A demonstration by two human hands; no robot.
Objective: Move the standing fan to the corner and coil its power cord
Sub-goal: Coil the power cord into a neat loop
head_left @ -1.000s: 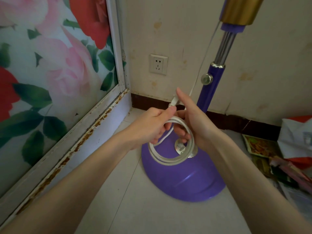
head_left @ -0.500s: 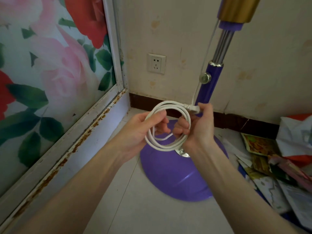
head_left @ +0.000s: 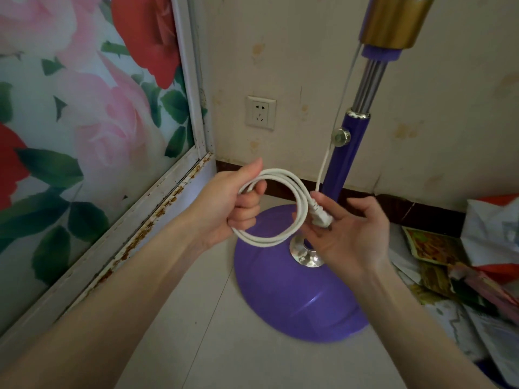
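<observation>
The standing fan stands in the room's corner, with a round purple base (head_left: 295, 299) on the floor and a purple and chrome pole (head_left: 344, 153) rising to a gold collar; its head is out of view. The white power cord (head_left: 283, 192) is wound into a small coil of several loops above the base. My left hand (head_left: 230, 209) is shut on the coil's left side. My right hand (head_left: 351, 234) holds the white plug (head_left: 320, 214) at the coil's right side, fingers partly spread. A single strand runs from the coil up along the pole.
A white wall socket (head_left: 260, 113) sits on the beige wall left of the pole. A floral glass door with a rusty metal frame (head_left: 134, 234) lines the left. Papers and plastic bags (head_left: 463, 262) lie heaped on the floor to the right.
The coil has tilted and widened between my hands. My right hand has slid down from the coil's top to its right side and now holds the plug with looser fingers.
</observation>
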